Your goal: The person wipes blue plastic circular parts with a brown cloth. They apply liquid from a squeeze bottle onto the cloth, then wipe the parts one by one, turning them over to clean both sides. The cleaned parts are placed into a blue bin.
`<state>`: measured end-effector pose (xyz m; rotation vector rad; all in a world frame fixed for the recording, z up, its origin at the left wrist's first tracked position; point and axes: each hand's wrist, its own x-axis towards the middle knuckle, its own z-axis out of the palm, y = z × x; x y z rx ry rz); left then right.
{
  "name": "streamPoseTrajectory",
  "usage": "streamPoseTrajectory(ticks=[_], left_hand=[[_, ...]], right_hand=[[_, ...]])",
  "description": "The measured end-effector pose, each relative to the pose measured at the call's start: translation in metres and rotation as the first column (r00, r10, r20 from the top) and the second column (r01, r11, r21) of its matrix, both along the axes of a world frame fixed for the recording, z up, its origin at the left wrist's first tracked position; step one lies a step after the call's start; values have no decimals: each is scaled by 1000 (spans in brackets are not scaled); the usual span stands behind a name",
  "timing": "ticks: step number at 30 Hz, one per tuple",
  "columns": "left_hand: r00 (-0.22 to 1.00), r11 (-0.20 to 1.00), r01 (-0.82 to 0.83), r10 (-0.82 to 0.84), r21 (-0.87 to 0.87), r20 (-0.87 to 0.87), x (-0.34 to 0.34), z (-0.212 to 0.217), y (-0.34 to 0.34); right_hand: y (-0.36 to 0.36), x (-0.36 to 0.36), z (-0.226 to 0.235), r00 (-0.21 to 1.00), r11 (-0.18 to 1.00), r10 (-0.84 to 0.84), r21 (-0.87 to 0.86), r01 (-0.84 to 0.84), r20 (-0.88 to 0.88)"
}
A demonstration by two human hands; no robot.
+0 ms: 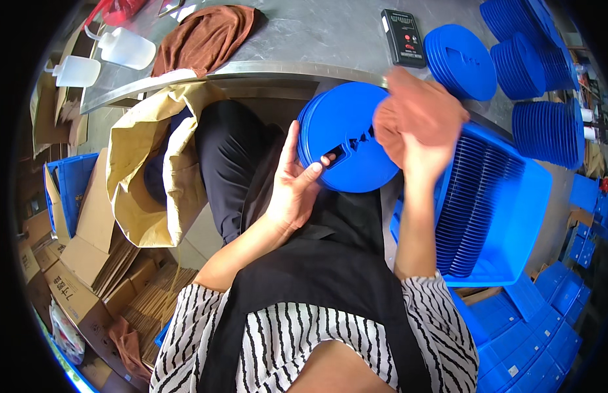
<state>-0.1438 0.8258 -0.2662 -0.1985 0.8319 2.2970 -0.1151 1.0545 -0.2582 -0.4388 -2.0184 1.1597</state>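
My left hand (297,183) grips a small stack of round blue plastic discs (356,118) at its lower left edge, the thumb near a dark slot in the top disc. Black cut-outs show near the middle of that disc. In my right hand (425,150) is a bunched brown cloth (425,108), which lies over the right rim of the top disc. Both the cloth and that hand are smeared by motion. The discs are tilted above my lap, just in front of the metal table's edge.
On the metal table (304,39) are a brown cloth (206,39), squeeze bottles (127,49), a black handheld meter (403,39) and several stacks of blue discs (460,62). A blue crate (530,216) of discs stands at right. A yellowish sack (130,170) hangs open at left, above cardboard (88,229).
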Motion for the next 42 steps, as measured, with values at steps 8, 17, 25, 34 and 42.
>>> streamPoseTrajectory(ticks=[8,17,25,34,42], left_hand=[[1000,1000,-10,11,-27,12,-2,13,-1],[991,999,43,-46,-22,-128,5,-3,-1],[987,942,85,-125,325,103,-6,15,-22],[995,992,93,-90,85,-41,-11,-7,-19],[996,986,90,-87,141,-27,-20,-7,-25]], right_hand=[[-86,33,5,898,587,253,-680,-439,-361],[-73,-44,38,988,996,75,37,-81,133],[-86,25,30,845,785,508,313,-535,169],[16,35,-3,949,465,-277,-885,-1,-147],[34,75,24,863,83,-361,-934,-346,-352]])
